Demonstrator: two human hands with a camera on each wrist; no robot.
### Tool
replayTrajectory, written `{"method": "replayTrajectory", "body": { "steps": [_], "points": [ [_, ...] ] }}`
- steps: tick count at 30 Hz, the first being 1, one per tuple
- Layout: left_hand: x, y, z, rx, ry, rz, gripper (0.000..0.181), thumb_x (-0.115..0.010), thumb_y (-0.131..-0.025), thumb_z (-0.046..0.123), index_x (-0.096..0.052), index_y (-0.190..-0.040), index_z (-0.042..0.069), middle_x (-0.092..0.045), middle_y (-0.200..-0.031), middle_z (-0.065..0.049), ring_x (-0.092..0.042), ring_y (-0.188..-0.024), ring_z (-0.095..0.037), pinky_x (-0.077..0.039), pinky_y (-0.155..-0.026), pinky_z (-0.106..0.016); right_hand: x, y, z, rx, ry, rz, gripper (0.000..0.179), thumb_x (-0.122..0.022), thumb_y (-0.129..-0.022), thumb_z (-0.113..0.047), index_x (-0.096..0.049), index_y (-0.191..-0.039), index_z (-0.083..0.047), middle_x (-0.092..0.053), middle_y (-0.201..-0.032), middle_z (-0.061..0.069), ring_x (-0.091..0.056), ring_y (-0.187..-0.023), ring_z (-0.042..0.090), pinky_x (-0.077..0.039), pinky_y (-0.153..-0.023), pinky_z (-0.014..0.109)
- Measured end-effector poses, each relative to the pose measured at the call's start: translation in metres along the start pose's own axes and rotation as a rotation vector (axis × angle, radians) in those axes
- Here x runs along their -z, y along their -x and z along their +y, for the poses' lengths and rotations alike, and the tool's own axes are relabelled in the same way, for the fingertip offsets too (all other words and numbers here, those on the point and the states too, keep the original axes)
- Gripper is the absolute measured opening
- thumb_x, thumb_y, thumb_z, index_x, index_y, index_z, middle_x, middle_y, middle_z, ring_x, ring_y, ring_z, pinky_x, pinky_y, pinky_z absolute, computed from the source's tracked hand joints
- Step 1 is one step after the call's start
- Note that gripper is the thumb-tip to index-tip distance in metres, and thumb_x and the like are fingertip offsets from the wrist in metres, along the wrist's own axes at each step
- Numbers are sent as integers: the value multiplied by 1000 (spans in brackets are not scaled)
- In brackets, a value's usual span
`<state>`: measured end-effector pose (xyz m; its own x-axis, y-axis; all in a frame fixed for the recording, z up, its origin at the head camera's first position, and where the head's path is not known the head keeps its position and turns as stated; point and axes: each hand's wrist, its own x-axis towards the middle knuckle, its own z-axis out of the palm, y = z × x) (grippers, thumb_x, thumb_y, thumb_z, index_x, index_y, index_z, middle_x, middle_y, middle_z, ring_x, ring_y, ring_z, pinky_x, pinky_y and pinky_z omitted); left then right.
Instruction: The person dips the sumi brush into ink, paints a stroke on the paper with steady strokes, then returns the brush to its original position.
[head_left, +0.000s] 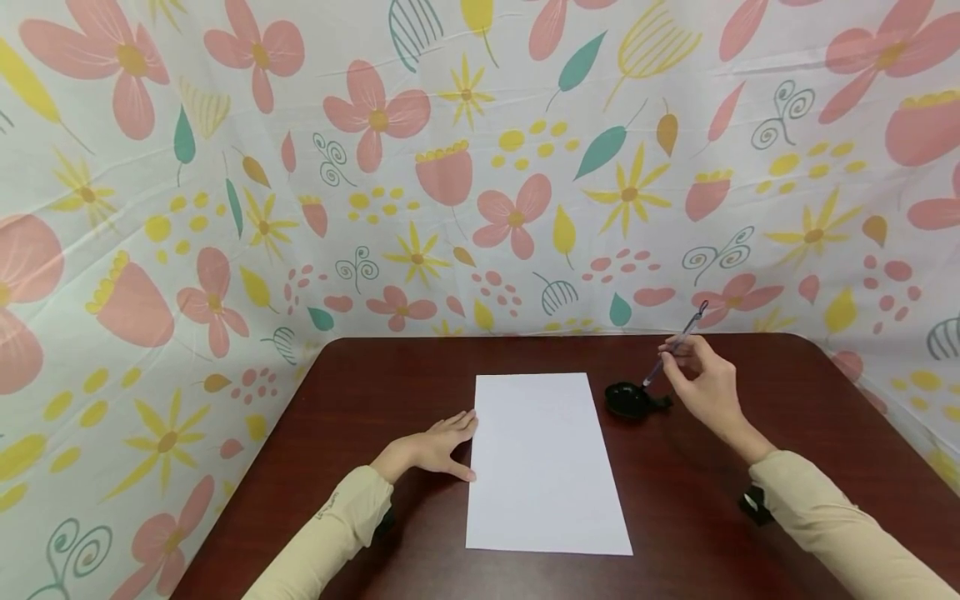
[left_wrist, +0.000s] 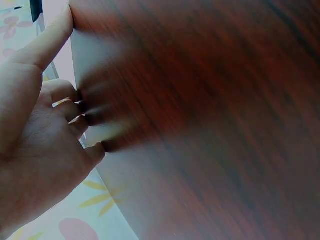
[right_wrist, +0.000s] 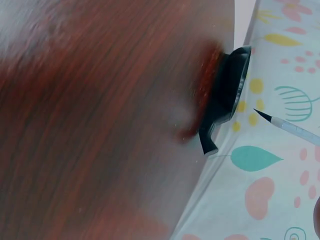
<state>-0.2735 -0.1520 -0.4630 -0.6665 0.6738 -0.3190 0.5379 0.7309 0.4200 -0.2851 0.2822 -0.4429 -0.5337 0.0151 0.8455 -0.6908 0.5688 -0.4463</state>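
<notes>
A blank white sheet of paper (head_left: 546, 467) lies on the dark reddish-brown table. My left hand (head_left: 435, 447) rests at its left edge, fingers and thumb extended, fingertips down on the margin; the left wrist view shows the palm side of the same hand (left_wrist: 35, 120). In my right hand (head_left: 708, 387) a slim writing brush (head_left: 675, 346) is pinched near its middle, tilted with its tip down. Below that tip stands a small black ink dish (head_left: 626, 402) with a short handle. The brush's pointed dark bristles (right_wrist: 262, 115) hang apart from the dish (right_wrist: 227, 90) in the right wrist view.
The table (head_left: 390, 383) has rounded far corners and meets a hanging cloth (head_left: 525, 275) printed with flowers and leaves, which also runs along the left side. The dish stands right of the paper's upper corner. Dark wrist straps (head_left: 756, 505) show at the cuffs.
</notes>
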Motion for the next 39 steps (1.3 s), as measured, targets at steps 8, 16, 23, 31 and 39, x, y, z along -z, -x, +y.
{"method": "replayTrajectory", "body": {
  "steps": [8,16,23,31,39],
  "points": [
    [0,0,1,-4,-7,4,96,-67,-89,42,-11,-154,-2,-1,-163,-17,-1,-151,-33,-12,-119,-54,1,-6,-31,-101,-75,53,20,-63,-83,16,-60,-103,14,-65,-99,-8,-66,-88,-5,-50,-76,7],
    [0,1,0,-1,1,1,97,-67,-89,43,-10,-154,-1,-1,-163,-15,0,-151,-32,-11,-119,-54,-1,-9,-35,-205,-112,109,23,-64,-85,12,-58,-107,17,-66,-92,21,-65,-86,-6,-50,-77,8],
    [0,0,1,-1,2,4,96,-67,-89,42,-10,-154,-1,0,-163,-16,0,-151,-33,-11,-119,-55,-2,-12,-33,-306,-211,137,22,-63,-87,9,-59,-108,14,-67,-93,12,-67,-84,0,-53,-77,13],
    [-1,-1,-1,-8,3,7,97,-67,-89,42,-10,-154,-1,0,-163,-16,0,-151,-33,-11,-119,-55,-4,-12,-31,-358,-294,149,23,-62,-87,9,-57,-108,18,-68,-90,10,-70,-82,4,-55,-76,17],
    [-1,0,-2,-7,4,10,97,-67,-89,43,-10,-154,0,0,-163,-15,0,-152,-33,-11,-120,-54,-8,-12,-24,-386,-442,182,16,-60,-87,13,-59,-103,10,-71,-83,-2,-71,-77,8,-56,-73,23]
  ]
}}
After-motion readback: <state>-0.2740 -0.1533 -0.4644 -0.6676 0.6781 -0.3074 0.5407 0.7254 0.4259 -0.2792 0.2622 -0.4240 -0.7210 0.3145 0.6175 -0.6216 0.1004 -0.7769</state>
